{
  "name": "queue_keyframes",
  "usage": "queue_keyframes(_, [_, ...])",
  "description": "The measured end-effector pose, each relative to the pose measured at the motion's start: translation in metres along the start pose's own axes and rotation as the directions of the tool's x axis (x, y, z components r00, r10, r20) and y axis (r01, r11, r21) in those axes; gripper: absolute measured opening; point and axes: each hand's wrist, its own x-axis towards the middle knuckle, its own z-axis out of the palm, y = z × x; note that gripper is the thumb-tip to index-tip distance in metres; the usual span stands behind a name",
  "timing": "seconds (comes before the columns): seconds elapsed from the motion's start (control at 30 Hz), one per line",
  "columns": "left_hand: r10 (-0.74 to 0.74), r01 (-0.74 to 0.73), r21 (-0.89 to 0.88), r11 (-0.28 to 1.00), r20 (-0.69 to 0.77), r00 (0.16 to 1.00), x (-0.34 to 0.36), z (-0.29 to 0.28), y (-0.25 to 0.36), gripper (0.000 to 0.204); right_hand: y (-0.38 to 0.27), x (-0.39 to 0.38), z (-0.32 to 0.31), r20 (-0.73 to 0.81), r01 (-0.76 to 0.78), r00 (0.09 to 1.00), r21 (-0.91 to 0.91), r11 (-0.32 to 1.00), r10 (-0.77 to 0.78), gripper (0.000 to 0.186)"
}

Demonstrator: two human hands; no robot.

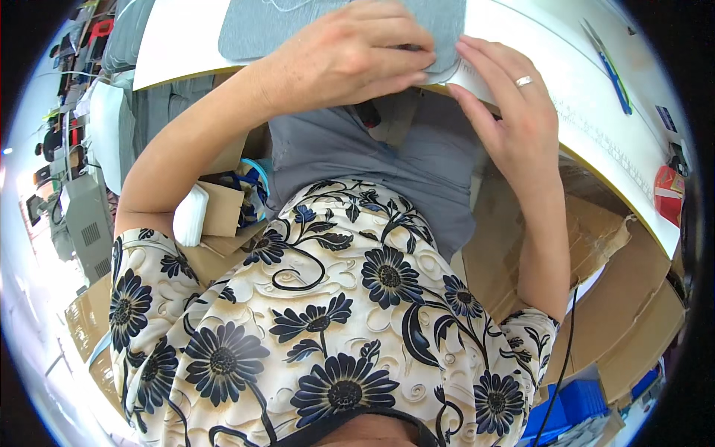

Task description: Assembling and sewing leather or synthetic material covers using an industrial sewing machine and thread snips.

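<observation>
A grey fabric piece (257,33) with rounded corners lies at the table's near edge, a loose pale thread (290,6) on top of it. My left hand (357,56) reaches over the piece, its fingers pressed together near the right corner. Something small and dark (410,47) shows between those fingers; its kind is too hidden to tell. My right hand (514,93), with a ring on one finger, grips the same corner by its edge, thumb low and forefinger above. Both hands nearly meet there.
On the white table (521,37) to the right lie scissors or snips (611,71) with blue-green handles and a red packet (669,195). Grey fabric stacks (134,37) stand at the left. Below are cardboard (625,298) and a blue bin (573,406); a black cable (570,343) hangs at right.
</observation>
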Motion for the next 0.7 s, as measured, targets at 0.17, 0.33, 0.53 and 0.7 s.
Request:
queue_keyframes(0.17, [0.491,-0.417,0.514,0.749,-0.010,0.871,-0.006,0.012,-0.025,0.027,0.005,0.005,0.000,0.037,0.051,0.998,-0.008,0.999,-0.051,0.028])
queue_keyframes(0.33, [0.045,-0.042,0.187,0.981,-0.010,0.999,0.000,0.006,0.000,0.019,0.014,0.017,-0.006,0.078,0.090,0.993,0.025,0.996,-0.092,0.024])
queue_keyframes(0.53, [-0.023,0.025,0.011,1.000,-0.201,0.979,0.013,0.008,-0.001,0.016,0.018,0.029,-0.013,0.039,0.208,0.978,-0.081,0.975,-0.206,0.025])
queue_keyframes(0.7, [-0.170,0.165,-0.054,0.985,-0.093,0.981,0.028,-0.006,0.005,0.015,0.012,0.023,-0.018,0.009,0.279,0.960,-0.117,0.953,-0.279,0.027])
